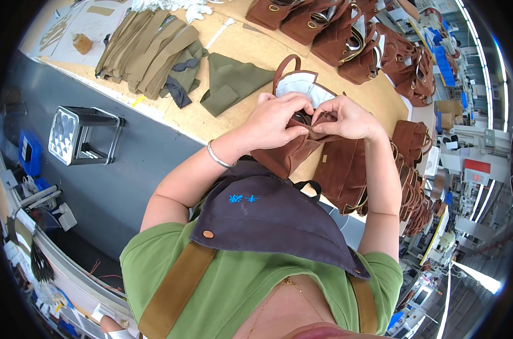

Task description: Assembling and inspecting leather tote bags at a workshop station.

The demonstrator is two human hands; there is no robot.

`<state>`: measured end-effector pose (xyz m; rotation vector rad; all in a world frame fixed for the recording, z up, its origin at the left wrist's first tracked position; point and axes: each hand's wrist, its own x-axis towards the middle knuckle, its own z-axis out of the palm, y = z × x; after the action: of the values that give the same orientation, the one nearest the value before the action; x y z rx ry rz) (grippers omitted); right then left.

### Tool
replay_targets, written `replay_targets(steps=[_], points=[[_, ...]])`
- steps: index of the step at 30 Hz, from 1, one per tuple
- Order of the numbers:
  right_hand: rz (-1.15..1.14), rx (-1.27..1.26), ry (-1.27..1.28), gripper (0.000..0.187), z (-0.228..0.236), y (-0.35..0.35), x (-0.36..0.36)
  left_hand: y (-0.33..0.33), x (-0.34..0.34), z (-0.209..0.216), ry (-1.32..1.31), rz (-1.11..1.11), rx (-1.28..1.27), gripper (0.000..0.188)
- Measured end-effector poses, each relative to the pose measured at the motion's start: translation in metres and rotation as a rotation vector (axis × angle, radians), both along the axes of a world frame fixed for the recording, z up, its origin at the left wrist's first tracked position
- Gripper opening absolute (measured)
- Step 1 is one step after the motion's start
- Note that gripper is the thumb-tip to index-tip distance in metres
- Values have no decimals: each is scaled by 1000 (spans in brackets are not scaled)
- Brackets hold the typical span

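Observation:
A brown handbag with a looped handle and pale lining stands at the table's near edge, close to my apron. My left hand is closed on the bag's top edge, thumb and fingers pinched together. Opposite it, my right hand pinches the same edge, its fingertips almost meeting the left ones. Whatever small part lies between the fingertips is too hidden to make out. The bag's handle rises behind my left hand.
Olive fabric strips lie stacked at the left of the wooden table, beside an olive fabric piece. Several finished-looking brown bags line the far side. More brown bags sit at the right. A stool stands on the grey floor.

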<state>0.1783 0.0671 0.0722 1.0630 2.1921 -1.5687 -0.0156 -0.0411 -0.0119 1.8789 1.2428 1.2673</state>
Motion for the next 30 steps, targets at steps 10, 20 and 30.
replay_targets(steps=[10,20,30], points=[[-7,54,-29,17,0,0,-3,1,-5,3,20,-104,-110,11],[102,137,-227,17,16,1,-26,-3,7,0,82,164,106,6],[-76,-63,63,17,7,16,-9,-5,15,-1,-158,121,-76,16]])
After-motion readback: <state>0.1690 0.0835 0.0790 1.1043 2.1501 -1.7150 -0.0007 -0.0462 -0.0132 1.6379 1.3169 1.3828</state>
